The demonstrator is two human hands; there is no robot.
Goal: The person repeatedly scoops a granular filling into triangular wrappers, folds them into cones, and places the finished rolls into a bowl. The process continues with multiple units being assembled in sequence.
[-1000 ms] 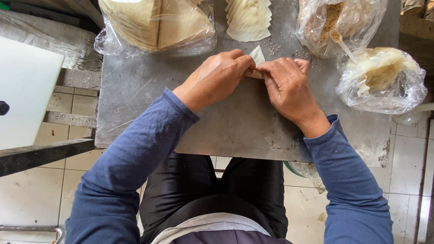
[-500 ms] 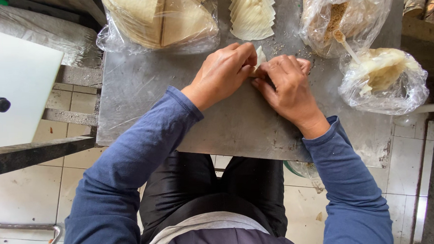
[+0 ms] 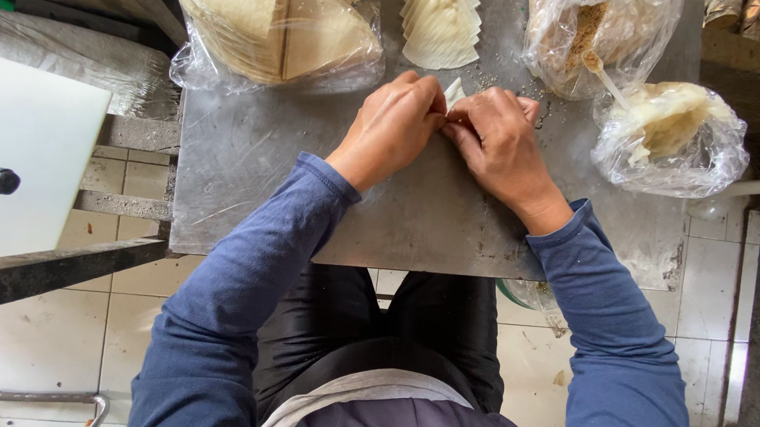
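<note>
- Pale wrapper (image 3: 453, 91) pinched between both hands on the metal table (image 3: 249, 151).
- Left hand (image 3: 393, 127) curled, fingers closed on it.
- Right hand (image 3: 501, 144) likewise gripping it.

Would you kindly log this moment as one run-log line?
left hand: pinching pastry piece | right hand: pinching same piece | surface: metal table | nearby: folded pastry stack

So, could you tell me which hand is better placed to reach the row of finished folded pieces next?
Probably the left hand: the row of folded pieces lies just beyond its knuckles, while the right hand sits lower.
</note>
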